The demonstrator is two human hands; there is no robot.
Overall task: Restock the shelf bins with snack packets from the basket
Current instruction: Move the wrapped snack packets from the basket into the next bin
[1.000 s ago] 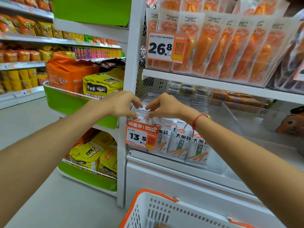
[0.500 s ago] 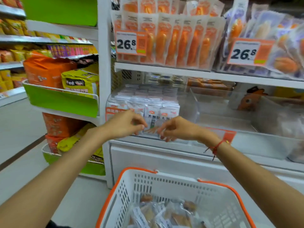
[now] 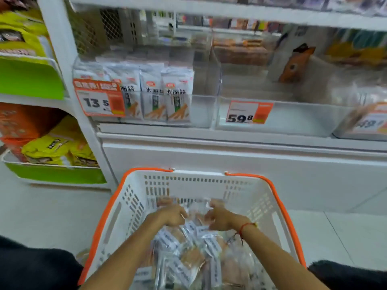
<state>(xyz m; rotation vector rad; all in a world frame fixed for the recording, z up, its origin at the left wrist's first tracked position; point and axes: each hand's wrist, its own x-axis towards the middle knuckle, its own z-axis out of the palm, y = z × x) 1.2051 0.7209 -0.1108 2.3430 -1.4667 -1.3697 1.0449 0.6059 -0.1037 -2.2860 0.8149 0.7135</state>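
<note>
Packets (image 3: 188, 256): clear wrappers with white labels, heaped in the basket (image 3: 209, 185), which is white with orange rim and sits on the floor before the shelf unit.
Left hand (image 3: 170, 215): inside the basket, fingers curled onto the packets at the top of the heap.
Right hand (image 3: 219, 216): just beside the left, fingers likewise curled on clear wrapper; red string at the wrist. Whether either hand has a firm hold is blurred.
Left bin (image 3: 205, 109): clear, holding upright white packets (image 3: 165, 93) in rows; price tag (image 3: 99, 99) reading 13.5 at its front.
Middle bin (image 3: 293, 114): clear, tag (image 3: 249, 111) reading 59.8.
Far left: green racks (image 3: 31, 80) with yellow and orange bags.
</note>
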